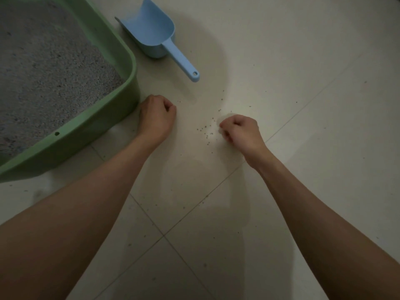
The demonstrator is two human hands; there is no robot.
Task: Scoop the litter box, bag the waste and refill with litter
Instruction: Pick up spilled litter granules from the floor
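Observation:
A green litter box (129, 68) holding grey litter (47, 68) fills the upper left. Beside its right wall a blue scoop (155, 33) lies on the floor, handle pointing toward me. Spilled litter granules (207, 131) are scattered on the tiles between my hands. My left hand (157, 118) rests on the floor against the box's near corner, curled into a fist with nothing visible in it. My right hand (240, 131) is down on the floor at the edge of the granules, fingertips and thumb pinched together on them.
The floor is pale tile (303, 61) with diagonal grout lines and a few stray specks further out. No bag or litter sack is in view. Both forearms reach in from the bottom edge.

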